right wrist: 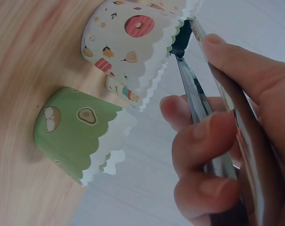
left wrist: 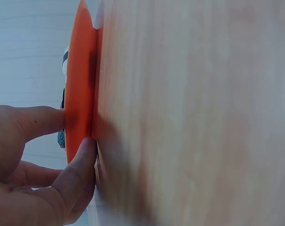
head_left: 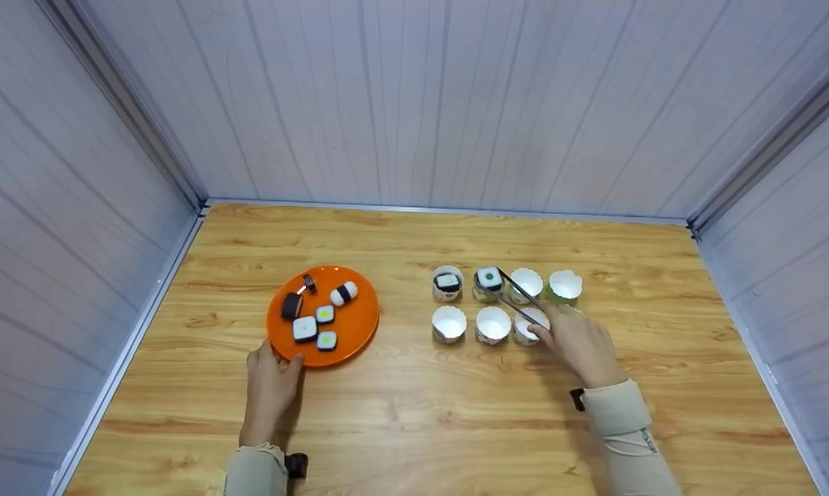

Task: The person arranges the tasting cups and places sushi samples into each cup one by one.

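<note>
My left hand (head_left: 273, 379) grips the near-left rim of an orange plate (head_left: 359, 331), thumb on top and fingers at its underside. Several toy sushi pieces lie on the plate, among them a white one with a black band (head_left: 344, 293) and a larger square roll (head_left: 304, 328). My right hand (head_left: 579, 344) holds metal tongs (right wrist: 199, 101), fingers wrapped about both arms. Between the tongs' tips, a square sushi roll (head_left: 489, 277) with a green centre is at the mouth of the second paper cup in the back row. Another sushi piece (head_left: 447, 281) sits in the back-left cup.
Paper cups with scalloped rims stand in two rows, including a front-left cup (head_left: 448, 324) and a green back-right cup (right wrist: 69, 129). My right hand and the tongs overlap the front row's right end. Pale panels (head_left: 400, 103) wall the wooden table (head_left: 400, 427) at back and sides.
</note>
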Tool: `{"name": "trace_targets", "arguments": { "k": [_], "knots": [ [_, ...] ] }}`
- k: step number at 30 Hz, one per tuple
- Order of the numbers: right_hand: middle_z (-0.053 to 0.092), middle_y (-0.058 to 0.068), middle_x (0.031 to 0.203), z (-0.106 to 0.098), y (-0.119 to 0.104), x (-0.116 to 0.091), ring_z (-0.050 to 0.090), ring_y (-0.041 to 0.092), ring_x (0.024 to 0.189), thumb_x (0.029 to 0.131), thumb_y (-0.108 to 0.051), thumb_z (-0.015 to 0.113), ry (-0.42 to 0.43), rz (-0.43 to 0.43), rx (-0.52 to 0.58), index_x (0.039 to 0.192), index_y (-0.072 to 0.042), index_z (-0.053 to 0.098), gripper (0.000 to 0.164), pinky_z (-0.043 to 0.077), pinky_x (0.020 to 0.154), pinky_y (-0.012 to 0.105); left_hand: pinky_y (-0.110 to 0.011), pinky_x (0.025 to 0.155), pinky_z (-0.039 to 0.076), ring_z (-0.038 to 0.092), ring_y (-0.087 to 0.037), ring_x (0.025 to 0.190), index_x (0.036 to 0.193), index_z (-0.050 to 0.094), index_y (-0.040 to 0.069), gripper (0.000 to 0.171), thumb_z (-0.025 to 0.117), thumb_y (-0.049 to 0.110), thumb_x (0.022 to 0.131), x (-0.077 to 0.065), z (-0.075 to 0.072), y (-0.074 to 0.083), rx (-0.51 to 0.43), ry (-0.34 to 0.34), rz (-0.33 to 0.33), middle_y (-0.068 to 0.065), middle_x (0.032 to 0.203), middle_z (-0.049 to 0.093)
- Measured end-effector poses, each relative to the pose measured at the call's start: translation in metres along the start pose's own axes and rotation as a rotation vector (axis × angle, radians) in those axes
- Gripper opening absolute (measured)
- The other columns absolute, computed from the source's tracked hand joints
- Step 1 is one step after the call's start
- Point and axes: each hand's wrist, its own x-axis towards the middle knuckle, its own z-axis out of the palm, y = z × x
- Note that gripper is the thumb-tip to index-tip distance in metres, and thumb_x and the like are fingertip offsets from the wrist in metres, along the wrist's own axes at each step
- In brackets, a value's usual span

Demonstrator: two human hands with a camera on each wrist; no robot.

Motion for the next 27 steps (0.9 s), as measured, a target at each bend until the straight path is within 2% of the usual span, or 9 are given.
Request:
{"name": "trace_targets", "arguments": {
  "k": [5,13,16,18,21,25,27],
  "knots": [
    [0.069,0.018,0.106,0.0,0.002,-0.001,0.066,0.039,0.083,0.094,-0.036,0.071,0.005,0.001,0.001,0.134,-0.007,0.061,0.051,0.051,0.059,0.055,-0.057,0.112,0.027,0.031,-0.045,0.135,0.15,0.028,-0.011,0.064,0.058,0.013,0.1,0.001,0.0,0.002,0.001,-0.01,-0.019,-0.035,0.145,0.031],
    [0.067,0.019,0.112,-0.004,0.0,-0.001,0.065,0.04,0.075,0.095,-0.039,0.068,0.023,0.029,0.039,0.134,-0.005,0.061,0.052,0.05,0.055,0.055,-0.056,0.111,0.028,0.031,-0.045,0.132,0.148,0.029,-0.014,0.064,0.06,0.011,0.098,0.002,0.001,0.001,0.013,0.014,0.006,-0.036,0.141,0.033],
    [0.067,0.018,0.105,-0.004,-0.004,0.0,0.064,0.038,0.074,0.095,-0.04,0.068,0.015,0.029,0.035,0.133,-0.005,0.062,0.051,0.05,0.055,0.053,-0.056,0.111,0.028,0.032,-0.043,0.132,0.149,0.028,-0.013,0.064,0.059,0.01,0.099,0.002,0.001,0.001,0.008,0.008,-0.008,-0.035,0.141,0.035],
    [0.067,0.015,0.097,-0.003,-0.009,0.002,0.063,0.035,0.071,0.095,-0.04,0.068,0.013,0.024,0.031,0.131,-0.007,0.063,0.049,0.049,0.054,0.051,-0.056,0.111,0.028,0.032,-0.043,0.132,0.149,0.029,-0.012,0.063,0.059,0.01,0.099,0.002,0.001,0.0,0.009,0.005,-0.013,-0.034,0.141,0.035],
    [0.066,0.013,0.095,-0.003,-0.02,0.005,0.059,0.029,0.064,0.096,-0.04,0.068,0.013,0.001,0.041,0.133,-0.009,0.062,0.049,0.048,0.051,0.046,-0.056,0.112,0.028,0.032,-0.043,0.133,0.15,0.028,-0.011,0.062,0.058,0.01,0.1,0.002,0.001,0.0,0.01,0.002,-0.023,-0.033,0.142,0.034],
    [0.067,0.016,0.118,-0.001,-0.042,0.011,0.066,0.033,0.075,0.096,-0.04,0.067,0.012,-0.058,0.069,0.137,-0.007,0.059,0.053,0.053,0.057,0.048,-0.056,0.112,0.028,0.032,-0.044,0.134,0.15,0.027,-0.012,0.064,0.058,0.011,0.1,0.002,0.001,0.001,0.015,0.0,-0.037,-0.035,0.143,0.032],
    [0.067,0.016,0.119,-0.001,-0.056,0.015,0.067,0.035,0.082,0.097,-0.042,0.066,0.01,-0.084,0.076,0.137,-0.008,0.059,0.053,0.054,0.062,0.05,-0.056,0.112,0.027,0.031,-0.045,0.134,0.151,0.025,-0.012,0.065,0.058,0.011,0.1,0.002,0.001,0.001,0.017,-0.007,-0.045,-0.035,0.144,0.03]
  ]
}}
